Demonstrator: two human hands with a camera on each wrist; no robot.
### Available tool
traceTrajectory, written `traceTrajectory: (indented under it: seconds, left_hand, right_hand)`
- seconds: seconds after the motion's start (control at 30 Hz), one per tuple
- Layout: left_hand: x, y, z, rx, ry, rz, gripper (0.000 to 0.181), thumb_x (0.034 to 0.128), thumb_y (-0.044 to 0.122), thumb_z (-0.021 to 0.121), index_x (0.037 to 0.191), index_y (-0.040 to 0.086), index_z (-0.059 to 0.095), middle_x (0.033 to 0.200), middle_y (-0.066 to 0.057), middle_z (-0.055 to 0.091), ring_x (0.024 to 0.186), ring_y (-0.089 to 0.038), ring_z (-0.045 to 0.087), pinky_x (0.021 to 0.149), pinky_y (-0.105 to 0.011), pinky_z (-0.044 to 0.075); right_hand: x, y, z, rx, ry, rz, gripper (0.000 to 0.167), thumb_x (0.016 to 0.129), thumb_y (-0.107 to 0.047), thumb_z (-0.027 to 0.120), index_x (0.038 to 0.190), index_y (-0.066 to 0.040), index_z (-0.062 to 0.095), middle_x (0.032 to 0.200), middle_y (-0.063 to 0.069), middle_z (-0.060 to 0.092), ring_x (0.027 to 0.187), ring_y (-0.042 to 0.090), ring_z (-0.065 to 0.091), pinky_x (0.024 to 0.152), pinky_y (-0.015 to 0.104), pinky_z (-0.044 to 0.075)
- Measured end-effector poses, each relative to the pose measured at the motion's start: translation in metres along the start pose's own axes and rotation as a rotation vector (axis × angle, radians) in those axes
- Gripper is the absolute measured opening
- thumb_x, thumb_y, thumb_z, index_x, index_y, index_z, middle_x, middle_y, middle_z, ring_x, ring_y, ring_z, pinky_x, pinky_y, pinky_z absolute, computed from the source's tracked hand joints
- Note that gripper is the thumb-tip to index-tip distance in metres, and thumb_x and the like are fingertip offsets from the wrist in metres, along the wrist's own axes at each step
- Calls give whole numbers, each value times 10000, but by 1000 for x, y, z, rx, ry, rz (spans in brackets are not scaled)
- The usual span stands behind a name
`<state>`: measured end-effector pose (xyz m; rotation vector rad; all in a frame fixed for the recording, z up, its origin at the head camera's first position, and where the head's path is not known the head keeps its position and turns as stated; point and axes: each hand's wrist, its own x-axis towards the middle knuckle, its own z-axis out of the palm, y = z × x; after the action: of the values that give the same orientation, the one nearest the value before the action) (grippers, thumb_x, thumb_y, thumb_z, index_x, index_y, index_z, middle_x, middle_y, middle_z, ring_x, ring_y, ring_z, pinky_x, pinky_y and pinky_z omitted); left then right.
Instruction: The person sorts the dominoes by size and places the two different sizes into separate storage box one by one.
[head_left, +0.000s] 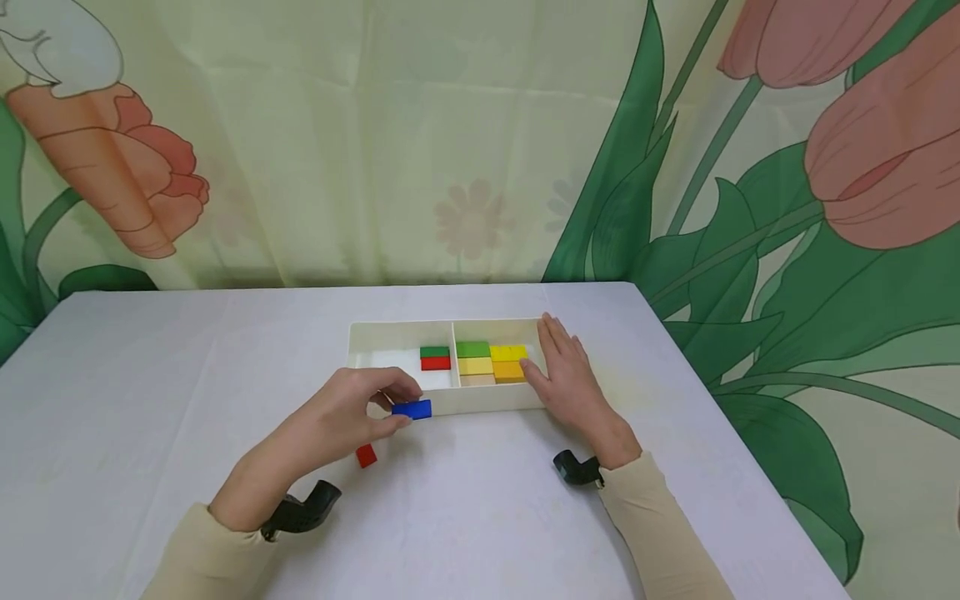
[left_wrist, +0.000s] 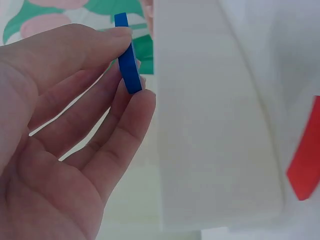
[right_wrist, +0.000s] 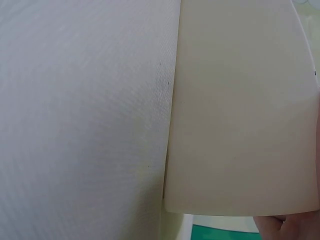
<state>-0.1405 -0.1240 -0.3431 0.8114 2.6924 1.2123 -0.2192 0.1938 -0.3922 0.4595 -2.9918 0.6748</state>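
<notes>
My left hand (head_left: 337, 412) pinches a blue block (head_left: 411, 409) between thumb and fingers, just in front of the white two-compartment box (head_left: 487, 402). The left wrist view shows the blue block (left_wrist: 129, 62) edge-on, held beside the box wall (left_wrist: 215, 120). At the box's right end rests my right hand (head_left: 573, 387), its fingers extended along the end wall and its thumb at the rim. A green block (head_left: 434, 352) and a red block (head_left: 435, 364) lie in the left compartment. Several green, yellow, orange-yellow and beige blocks sit together in the right one.
Another red block (head_left: 366, 455) lies on the white tablecloth (head_left: 465, 508), near my left wrist and outside the box. Behind the table hangs a printed curtain (head_left: 337, 150). Black wrist cameras sit on both forearms, close above the cloth.
</notes>
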Motion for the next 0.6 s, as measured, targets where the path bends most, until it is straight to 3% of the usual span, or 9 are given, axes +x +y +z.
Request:
traceTrajectory:
  seconds: [0.2,0.6]
  left_hand:
    - [14,2,-4,3,2,-13,235,849,52,760,1066,111,692,1023,16,731,876,-85,693,833,-309,597]
    - [33,-9,-6,7,44,0,229,850,35,756,1065,80,690,1008,-9,734,908,-135,702,845,-310,595]
  right_hand:
    - [-1,0,-1,-2,3,2,749,1022,-398,440,1577,-7,124,1679,130,76,1555,316,79,1255,549,55]
    - [-1,-1,0,-14,5,6,740,1027,-407,427,1578,-14,127,1679,122,83,1556,301,83,1258,540,64]
